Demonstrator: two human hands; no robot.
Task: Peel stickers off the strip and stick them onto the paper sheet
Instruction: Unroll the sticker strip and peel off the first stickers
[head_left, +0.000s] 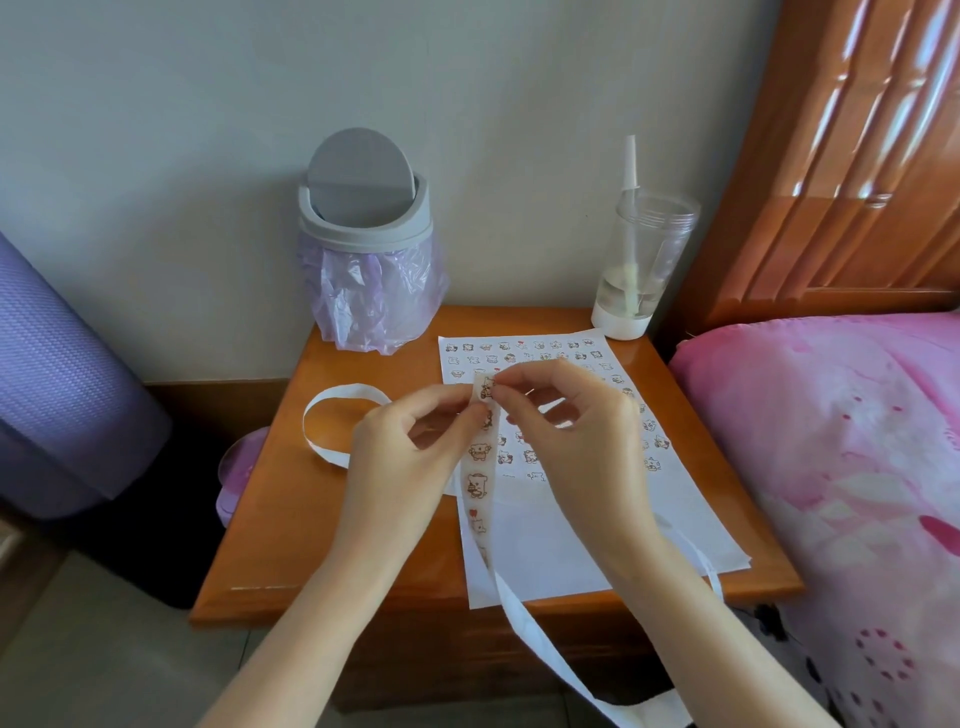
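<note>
A white sticker strip (478, 483) with small cartoon stickers hangs upright above the paper sheet (561, 540). My left hand (410, 447) pinches the strip near its top. With thumb and forefinger, my right hand (566, 426) pinches the top sticker (487, 387) at its edge. The sheet lies on the wooden nightstand (363, 519) and its upper part carries several rows of stuck stickers. The strip's bare backing curls in a loop (332, 421) to the left, and another length (535, 639) trails over the front edge.
A small grey swing-lid bin (363, 208) with a purple bag stands at the back left. A clear cup (639, 265) with a straw is at the back right. A pink bed (831, 467) lies right, a purple roll (57, 374) left.
</note>
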